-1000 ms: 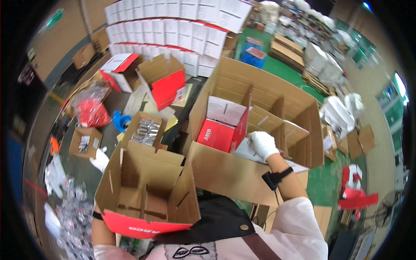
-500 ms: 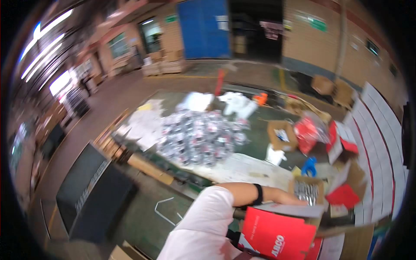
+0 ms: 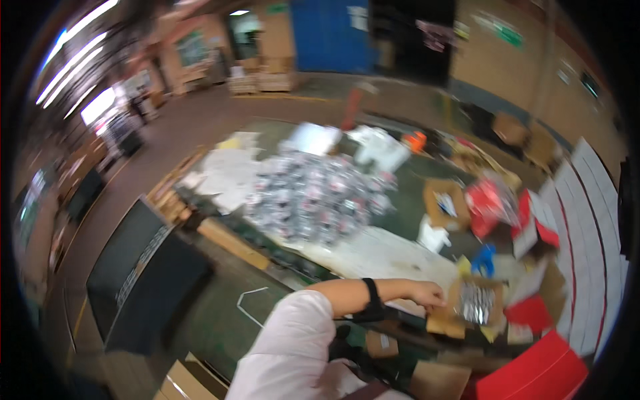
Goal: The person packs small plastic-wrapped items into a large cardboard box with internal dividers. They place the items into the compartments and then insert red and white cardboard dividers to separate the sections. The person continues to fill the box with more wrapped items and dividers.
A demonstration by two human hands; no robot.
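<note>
My left hand (image 3: 427,294) reaches across from the lower middle, a black band on its wrist. Its fingers are curled closed beside a small open carton (image 3: 455,327) holding shiny metal parts (image 3: 476,303). Blur hides whether anything is pinched in them. At the lower right edge is a red box (image 3: 533,370), cut off by the picture's border. My right hand does not show.
On the table lie a heap of clear-bagged parts (image 3: 317,197), white papers (image 3: 230,175), another open carton (image 3: 447,203), a red plastic bag (image 3: 490,205) and a blue tape roll (image 3: 483,261). A black cabinet (image 3: 150,287) stands at left.
My left hand has drawn back leftward from over the metal parts to the carton's side. The red box has shifted right and down, uncovering cardboard below. The whole view has tilted slightly.
</note>
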